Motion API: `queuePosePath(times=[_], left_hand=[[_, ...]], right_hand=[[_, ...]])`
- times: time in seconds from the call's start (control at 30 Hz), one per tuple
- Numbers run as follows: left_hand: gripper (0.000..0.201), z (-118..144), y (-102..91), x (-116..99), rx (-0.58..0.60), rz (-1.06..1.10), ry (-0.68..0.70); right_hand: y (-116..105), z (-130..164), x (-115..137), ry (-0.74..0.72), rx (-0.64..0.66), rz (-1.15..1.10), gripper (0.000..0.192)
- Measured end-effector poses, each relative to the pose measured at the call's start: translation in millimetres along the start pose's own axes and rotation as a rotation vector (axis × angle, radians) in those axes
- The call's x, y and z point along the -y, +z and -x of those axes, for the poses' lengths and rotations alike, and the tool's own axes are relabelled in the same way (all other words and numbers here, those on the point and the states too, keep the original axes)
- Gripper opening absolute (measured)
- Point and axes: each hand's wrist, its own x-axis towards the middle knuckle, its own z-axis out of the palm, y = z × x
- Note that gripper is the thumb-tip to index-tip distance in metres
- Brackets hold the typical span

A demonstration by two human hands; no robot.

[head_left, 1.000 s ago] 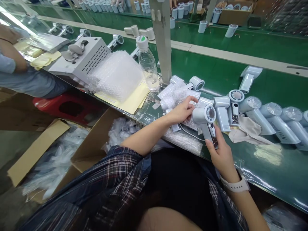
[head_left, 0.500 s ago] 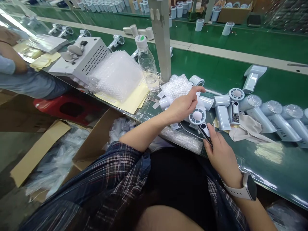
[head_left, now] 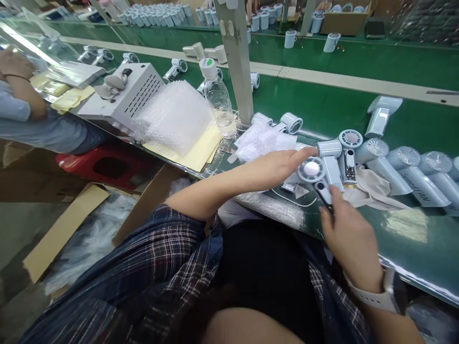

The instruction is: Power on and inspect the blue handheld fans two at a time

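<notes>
1 handheld fan (head_left: 315,176) is in play — pale blue, round head face-up, lying just above the near edge of the green belt (head_left: 358,112). Right hand (head_left: 349,234) has its fingers closed round the lower end of the handle; thumb tip shows on the dark strip there. Left hand (head_left: 278,165) stretches flat over the belt, fingers nearly straight, fingertips touching the fan head's left rim — not wrapped on anything, as far as the view shows.

Judging by that, the step in hand looks like bagging: fan picked out and lined up next to the bubble-wrap pouch (head_left: 261,138) lying just beyond the left hand. Next move would call for the left hand to take hold of a pouch and open its mouth while the right steadies the handle — the wrap is slippery and partly under other units, so a clean pinch matters.

Around it: approx 7 more fans (head_left: 390,165) lie in a row to the right, a beige cloth (head_left: 371,191) beside them, a water bottle (head_left: 217,98) by a grey post (head_left: 236,62), a stack of bubble wrap (head_left: 172,114) on yellow sheets, a white vented box (head_left: 132,88). Another person's arm (head_left: 21,93) rests far left. Cardboard boxes (head_left: 53,229) w/ plastic bags sit on the floor; a 2nd belt w/ more parts runs behind.
</notes>
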Motion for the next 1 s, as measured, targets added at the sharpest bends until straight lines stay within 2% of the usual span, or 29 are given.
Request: queuePosePath(times=[0.13, 0.17, 0.2, 0.27, 0.33, 0.37, 0.43, 0.5, 0.53, 0.6, 0.67, 0.7, 0.77, 0.83, 0.9, 1.0], left_hand=[[0.049, -13.3, 9.6, 2.9, -0.104, 0.008, -0.193], [0.049, -14.2, 12.5, 0.1, -0.113, -0.021, -0.196], [0.047, -13.3, 15.1, -4.2, -0.101, -0.07, -0.151], [0.043, -6.6, 18.1, -15.5, -0.042, -0.23, 0.03], [0.043, 4.1, 17.2, -25.8, 0.0, -0.432, 0.206], [0.045, 9.7, 15.5, -28.7, 0.003, -0.518, 0.257], [0.049, 19.0, 11.2, -28.2, 0.0, -0.614, 0.27], [0.052, 24.4, 8.1, -19.4, 0.004, -0.608, 0.208], [0.053, 25.4, 7.4, -13.0, 0.001, -0.562, 0.169], [0.049, 23.8, 7.7, 0.2, -0.032, -0.372, 0.079], [0.047, 18.4, 9.9, 10.8, -0.082, -0.133, 0.001], [0.048, 14.8, 11.5, 14.5, -0.098, -0.031, -0.03], [0.049, 6.9, 15.5, 19.1, -0.082, 0.085, -0.082], [0.047, -0.4, 20.1, 21.1, -0.024, 0.119, -0.132], [0.046, -6.4, 24.8, 21.1, 0.027, 0.106, -0.194], [0.038, -14.3, 31.9, 17.5, 0.01, -0.024, -0.28]], right_hand=[[7.4, 1.4, 14.1, -0.144, 0.082, -0.004, 0.051], [8.7, 0.9, 15.9, -0.157, 0.088, -0.004, 0.051], [9.9, 0.1, 16.2, -0.151, 0.083, -0.004, 0.05], [12.6, -2.0, 12.8, -0.101, 0.054, -0.035, 0.049], [15.0, -4.6, 5.0, 0.002, 0.018, -0.132, 0.048], [15.8, -6.2, 0.2, 0.087, 0.0, -0.206, 0.049], [15.5, -11.1, -10.1, 0.34, -0.049, -0.464, 0.049], [12.0, -18.0, -19.1, 0.574, -0.091, -0.755, 0.042], [9.0, -21.8, -22.4, 0.646, -0.115, -0.889, 0.038], [0.7, -28.2, -25.1, 0.688, -0.129, -1.129, 0.032], [-10.0, -31.3, -23.3, 0.664, -0.067, -1.291, 0.031], [-15.5, -31.5, -21.7, 0.639, -0.019, -1.317, 0.032], [-25.3, -29.8, -19.6, 0.576, 0.046, -1.211, 0.034], [-30.6, -26.7, -20.6, 0.542, 0.04, -1.076, 0.035], [-29.4, -23.1, -24.1, 0.55, 0.031, -1.03, 0.037], [-17.0, -17.3, -28.4, 0.589, 0.11, -0.985, 0.047]])
